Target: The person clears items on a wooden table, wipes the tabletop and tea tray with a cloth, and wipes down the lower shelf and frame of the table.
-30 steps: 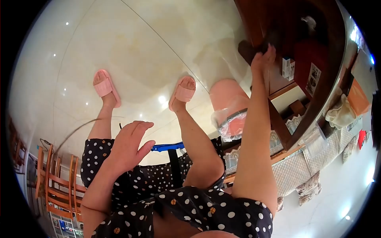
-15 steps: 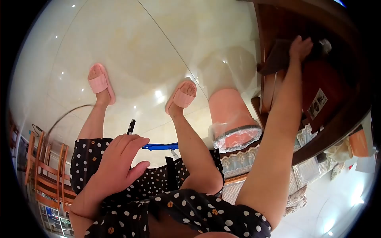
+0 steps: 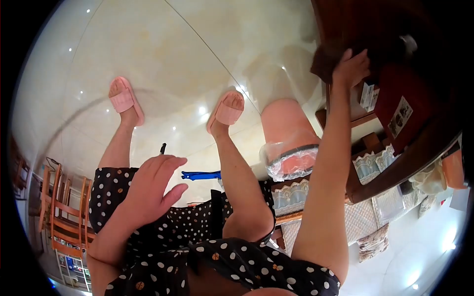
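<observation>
My right hand [image 3: 351, 70] reaches out to the dark wooden furniture [image 3: 340, 19] at the upper right. Bunched under and beside its fingers is a dark brown cloth [image 3: 323, 63], which hangs past the wood's left edge. Part of the cloth is lost in shadow. My left hand [image 3: 155, 190] hovers over my lap, thumb apart from the fingers, with nothing in it. Close to my right hand lie a small white box [image 3: 368, 96] and a dark red case or box [image 3: 402, 106] with a picture label.
A pink trash bin [image 3: 286, 123] with a clear liner stands below my right forearm. A blue object [image 3: 200, 175] lies on the floor [image 3: 163, 44] between my legs. Wooden chairs [image 3: 71, 212] are at the lower left, a quilted seat cover [image 3: 360, 217] at the lower right.
My right hand has moved left with the dark cloth, toward the furniture's edge, and the small white box has come into view. My left hand has stayed nearly still.
</observation>
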